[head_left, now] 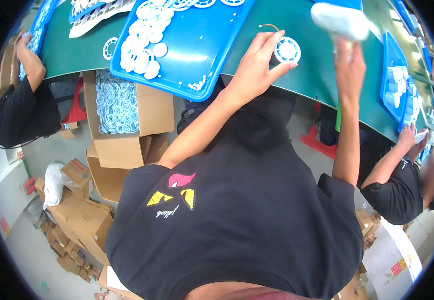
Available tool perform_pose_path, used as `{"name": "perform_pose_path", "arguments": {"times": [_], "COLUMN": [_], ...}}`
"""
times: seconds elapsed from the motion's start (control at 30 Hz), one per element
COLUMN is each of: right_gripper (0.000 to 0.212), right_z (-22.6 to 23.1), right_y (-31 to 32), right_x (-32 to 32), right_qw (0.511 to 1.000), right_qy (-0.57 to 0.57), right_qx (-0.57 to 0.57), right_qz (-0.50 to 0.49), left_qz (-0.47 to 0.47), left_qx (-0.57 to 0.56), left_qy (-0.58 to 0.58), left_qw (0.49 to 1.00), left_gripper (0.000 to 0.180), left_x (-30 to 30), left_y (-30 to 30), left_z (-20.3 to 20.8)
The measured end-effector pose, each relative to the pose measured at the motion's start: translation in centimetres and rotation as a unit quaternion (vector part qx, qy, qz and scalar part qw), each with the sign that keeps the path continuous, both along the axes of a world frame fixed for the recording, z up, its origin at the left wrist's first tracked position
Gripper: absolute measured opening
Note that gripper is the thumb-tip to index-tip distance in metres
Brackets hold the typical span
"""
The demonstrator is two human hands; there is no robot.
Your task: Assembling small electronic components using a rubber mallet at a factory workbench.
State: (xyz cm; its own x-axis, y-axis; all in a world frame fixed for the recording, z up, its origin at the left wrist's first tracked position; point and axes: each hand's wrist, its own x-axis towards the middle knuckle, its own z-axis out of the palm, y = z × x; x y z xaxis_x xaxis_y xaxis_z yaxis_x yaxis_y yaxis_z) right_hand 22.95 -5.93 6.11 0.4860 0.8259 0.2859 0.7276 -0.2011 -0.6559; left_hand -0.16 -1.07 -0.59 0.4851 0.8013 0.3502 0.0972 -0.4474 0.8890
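Observation:
My left hand grips a small round part on the green table, thumb on one side and fingers on the other. The part has a white spoked disc on top and a dark body below; a thin wire stands out behind my fingers. My right hand is raised to the right of it, closed round the handle of a mallet. The mallet's thick white head is smeared by motion and held apart from the round part.
A blue tray left of my hands holds white discs and tiny white pieces. One white ring lies beyond its left edge. A cardboard box of pale rings stands below the table edge. Co-workers' arms show left and right, near blue trays.

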Motion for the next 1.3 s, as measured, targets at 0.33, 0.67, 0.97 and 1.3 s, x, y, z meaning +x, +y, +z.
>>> {"name": "perform_pose_path", "arguments": {"times": [0.33, 0.67, 0.97, 1.3], "right_gripper": [0.04, 0.038, 0.022, 0.043], "right_z": [6.8, 2.6, -0.8, 5.0], "right_y": [-2.4, -7.0, -10.9, -7.9], "right_x": [-2.9, -3.7, -4.6, -4.7], "right_qw": [0.989, 0.976, 0.992, 0.927], "right_qy": [0.005, 0.192, 0.024, -0.2], "right_qx": [-0.091, -0.101, 0.096, 0.045], "right_qz": [0.116, -0.004, 0.075, 0.313], "left_qz": [0.021, -0.008, 0.01, -0.008], "left_qx": [0.027, 0.121, 0.14, 0.071], "left_qy": [0.044, 0.074, 0.069, 0.054], "left_qw": [0.998, 0.99, 0.988, 0.996], "left_gripper": [0.085, 0.089, 0.085, 0.082], "left_x": [0.8, 0.3, 0.0, 0.1], "left_y": [-0.7, 0.5, 1.1, 2.0], "left_z": [-0.8, -1.2, -1.2, -1.8]}}
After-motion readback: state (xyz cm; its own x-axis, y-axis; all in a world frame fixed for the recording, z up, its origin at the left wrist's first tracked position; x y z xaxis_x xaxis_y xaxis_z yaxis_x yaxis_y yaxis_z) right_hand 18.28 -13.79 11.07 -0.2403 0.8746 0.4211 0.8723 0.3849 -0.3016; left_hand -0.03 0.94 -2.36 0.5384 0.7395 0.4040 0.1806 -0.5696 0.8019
